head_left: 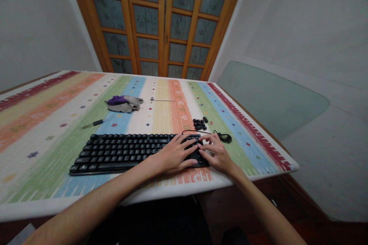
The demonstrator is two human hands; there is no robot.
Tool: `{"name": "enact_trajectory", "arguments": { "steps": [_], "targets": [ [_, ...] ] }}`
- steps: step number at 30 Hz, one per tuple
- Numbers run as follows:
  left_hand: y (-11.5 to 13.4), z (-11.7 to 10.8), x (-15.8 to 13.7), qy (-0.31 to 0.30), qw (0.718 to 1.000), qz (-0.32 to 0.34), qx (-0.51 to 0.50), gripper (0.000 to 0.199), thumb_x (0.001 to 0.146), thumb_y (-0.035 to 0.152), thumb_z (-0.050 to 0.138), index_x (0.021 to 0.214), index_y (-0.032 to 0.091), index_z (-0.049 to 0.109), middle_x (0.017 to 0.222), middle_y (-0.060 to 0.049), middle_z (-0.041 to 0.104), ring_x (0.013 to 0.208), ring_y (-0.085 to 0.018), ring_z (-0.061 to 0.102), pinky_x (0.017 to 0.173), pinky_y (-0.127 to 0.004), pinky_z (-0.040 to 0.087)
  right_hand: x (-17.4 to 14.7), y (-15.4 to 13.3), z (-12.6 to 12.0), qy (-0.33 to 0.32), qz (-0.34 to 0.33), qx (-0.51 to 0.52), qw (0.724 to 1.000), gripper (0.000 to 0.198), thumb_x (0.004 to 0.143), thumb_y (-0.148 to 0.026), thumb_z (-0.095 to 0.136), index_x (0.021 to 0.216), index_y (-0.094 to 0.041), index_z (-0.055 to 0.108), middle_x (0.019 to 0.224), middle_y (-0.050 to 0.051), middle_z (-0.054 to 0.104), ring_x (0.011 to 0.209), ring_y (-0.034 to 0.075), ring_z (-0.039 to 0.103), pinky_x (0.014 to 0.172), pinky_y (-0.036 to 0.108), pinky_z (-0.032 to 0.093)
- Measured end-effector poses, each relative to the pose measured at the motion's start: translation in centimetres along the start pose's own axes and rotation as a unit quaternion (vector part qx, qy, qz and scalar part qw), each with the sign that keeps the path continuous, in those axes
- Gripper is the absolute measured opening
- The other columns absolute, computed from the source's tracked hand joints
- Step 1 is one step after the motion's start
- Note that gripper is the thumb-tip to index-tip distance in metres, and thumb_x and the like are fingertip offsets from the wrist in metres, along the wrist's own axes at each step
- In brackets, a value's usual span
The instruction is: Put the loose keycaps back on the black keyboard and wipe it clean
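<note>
Two bare hands work at one long black keyboard with dark keys and pale lettering (pixel 123 151), which lies across the lower centre of the frame near the front edge of the tabletop. One striped, multicoloured cloth (pixel 40 172) covers that tabletop, its bands running towards the upper part of the frame.

The left hand (pixel 176 153) lies over the right part of the keyboard, palm down, its fingers loosely spread and nearly straight, reaching towards the number pad at right of centre; it touches the keyboard without gripping anything that shows. The right hand (pixel 217 152) is at the keyboard's right end, its fingers bent, with the thumb and forefinger a little apart and their tips at the number-pad keys, close to the left fingertips. Whether something small is pinched there cannot be told.

Beyond the hands, right of centre, sits one cluster of small black loose keycaps (pixel 199 124); at least six show, but they crowd together too closely for an exact count. Just right of and below it lies one coiled black cable (pixel 225 138).

Left of centre are one crumpled grey cloth with a purple part (pixel 126 104) and, lower and further left, one small tool with a black middle and thin wire ends (pixel 98 122). Near the middle of the frame lies one thin, straight rod with a small block at its left end (pixel 163 100).
</note>
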State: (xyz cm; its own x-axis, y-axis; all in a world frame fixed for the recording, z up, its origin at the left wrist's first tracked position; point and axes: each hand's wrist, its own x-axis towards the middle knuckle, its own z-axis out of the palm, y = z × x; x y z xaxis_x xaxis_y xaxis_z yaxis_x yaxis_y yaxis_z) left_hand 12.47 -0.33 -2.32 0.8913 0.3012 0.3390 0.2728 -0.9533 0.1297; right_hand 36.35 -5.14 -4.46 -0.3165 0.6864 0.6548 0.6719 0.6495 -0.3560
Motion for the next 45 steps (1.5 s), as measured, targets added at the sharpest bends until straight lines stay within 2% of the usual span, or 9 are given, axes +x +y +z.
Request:
{"name": "enact_trajectory", "arguments": {
  "steps": [19,30,35,45],
  "targets": [
    [0.31,-0.69,0.16,-0.017,1.0,-0.004,0.008,0.057,0.103,0.056,0.044,0.146,0.018,0.048,0.157,-0.012,0.043,0.151,-0.032,0.027,0.124,-0.053,0.023,0.16,0.05,-0.15,-0.008,0.004,0.002,1.0,0.013,0.093,-0.024,0.066,0.093,-0.026,0.078,0.111,0.008,0.069,0.1,0.025,0.058,0.081,0.043,0.054],
    [0.22,-0.4,0.18,-0.002,1.0,-0.001,0.007,0.058,0.103,0.058,0.042,0.145,0.018,0.049,0.156,-0.013,0.044,0.15,-0.031,0.028,0.125,-0.053,0.021,0.17,-0.01,-0.16,-0.018,0.023,0.012,1.0,0.013,0.094,-0.025,0.065,0.09,-0.025,0.078,0.116,0.009,0.068,0.104,0.026,0.058,0.081,0.041,0.053],
    [0.13,-0.21,0.18,0.011,1.0,0.006,0.008,0.059,0.102,0.058,0.045,0.143,0.016,0.05,0.155,-0.014,0.045,0.15,-0.032,0.028,0.123,-0.053,0.025,0.28,-0.08,-0.21,-0.03,0.025,0.013,0.999,0.015,0.095,-0.026,0.063,0.091,-0.024,0.077,0.118,0.009,0.067,0.106,0.026,0.056,0.084,0.041,0.052],
    [0.33,-0.58,0.35,-0.018,1.0,0.003,0.025,0.061,0.102,0.058,0.046,0.144,0.014,0.049,0.156,-0.015,0.044,0.151,-0.034,0.027,0.124,-0.054,0.022,0.17,0.06,-0.16,-0.034,0.044,0.024,0.998,0.016,0.095,-0.028,0.064,0.086,-0.024,0.077,0.118,0.009,0.066,0.107,0.027,0.055,0.088,0.043,0.051]
  ]
}}
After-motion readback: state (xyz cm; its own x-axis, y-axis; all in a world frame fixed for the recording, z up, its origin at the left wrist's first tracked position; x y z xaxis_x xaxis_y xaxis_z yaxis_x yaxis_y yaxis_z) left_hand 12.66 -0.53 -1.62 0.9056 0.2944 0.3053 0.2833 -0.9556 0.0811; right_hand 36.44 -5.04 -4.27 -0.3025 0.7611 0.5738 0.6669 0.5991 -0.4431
